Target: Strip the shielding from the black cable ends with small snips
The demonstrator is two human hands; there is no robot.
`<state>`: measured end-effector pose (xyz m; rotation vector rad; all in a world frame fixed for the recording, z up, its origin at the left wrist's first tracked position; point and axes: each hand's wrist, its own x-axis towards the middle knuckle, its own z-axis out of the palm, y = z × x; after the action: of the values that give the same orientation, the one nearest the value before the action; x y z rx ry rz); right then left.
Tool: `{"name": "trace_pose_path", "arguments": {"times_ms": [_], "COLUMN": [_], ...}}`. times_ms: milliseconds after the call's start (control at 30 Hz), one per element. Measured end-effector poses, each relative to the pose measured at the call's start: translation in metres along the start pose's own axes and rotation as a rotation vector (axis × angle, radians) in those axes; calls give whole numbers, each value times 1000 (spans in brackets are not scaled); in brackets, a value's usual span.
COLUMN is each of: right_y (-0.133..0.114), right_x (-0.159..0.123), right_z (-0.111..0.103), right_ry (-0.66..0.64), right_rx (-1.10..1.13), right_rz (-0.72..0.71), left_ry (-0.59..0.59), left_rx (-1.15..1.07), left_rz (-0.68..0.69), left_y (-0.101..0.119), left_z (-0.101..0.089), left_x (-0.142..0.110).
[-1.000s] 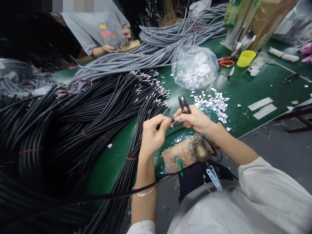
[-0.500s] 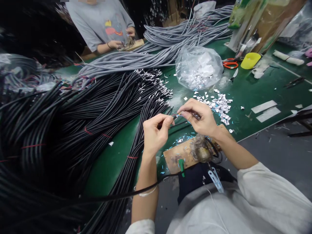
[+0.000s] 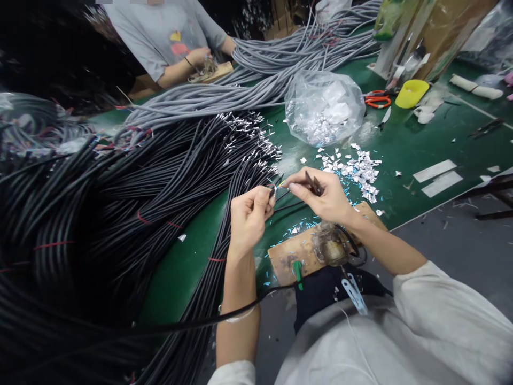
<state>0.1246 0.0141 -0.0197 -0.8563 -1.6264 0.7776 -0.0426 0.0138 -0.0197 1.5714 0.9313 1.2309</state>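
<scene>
My left hand (image 3: 249,218) is closed, with thumb and fingers gripping a black cable close to its stripped end. Thin coloured wires (image 3: 281,185) fan out from that end toward my other hand. My right hand (image 3: 331,199) has thumb and forefinger pinched at the tips of these wires. Tucked in its palm is a pair of dark snips (image 3: 313,183), blades pointing up and away. Left of my hands lies a big bundle of black cables (image 3: 160,176), many with bare silvery ends.
A clear plastic bag (image 3: 325,107) of scraps stands ahead, beside a heap of foil pieces (image 3: 363,171). Near me is a wooden block (image 3: 286,259) with a metal fixture (image 3: 332,244). Orange-handled scissors (image 3: 377,98) and grey cables (image 3: 208,101) lie farther off. Across the table sits a co-worker (image 3: 160,37).
The snips have swung from upright above my right hand into its palm. My right fingertips now pinch the wires, which are spread wider. My left hand has shifted slightly left.
</scene>
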Motion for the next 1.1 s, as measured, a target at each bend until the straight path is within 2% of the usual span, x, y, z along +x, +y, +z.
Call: {"name": "trace_pose_path", "arguments": {"times_ms": [133, 333, 767, 900, 1100], "right_y": [-3, -1, 2, 3, 2], "right_x": [-1, -2, -1, -1, -2], "right_z": [0, 0, 3, 4, 4], "right_ry": [120, 118, 99, 34, 113], "right_rx": [-49, -55, 9, 49, 2], "right_rz": [-93, -145, -29, 50, -3], "left_ry": [-29, -39, -1, 14, 36], "left_rx": [3, 44, 66, 59, 124], "left_rz": [-24, -42, -51, -36, -40], "left_y": [0, 0, -1, -1, 1], "left_z": [1, 2, 3, 3, 5], "left_x": [0, 0, 0, 0, -1]}}
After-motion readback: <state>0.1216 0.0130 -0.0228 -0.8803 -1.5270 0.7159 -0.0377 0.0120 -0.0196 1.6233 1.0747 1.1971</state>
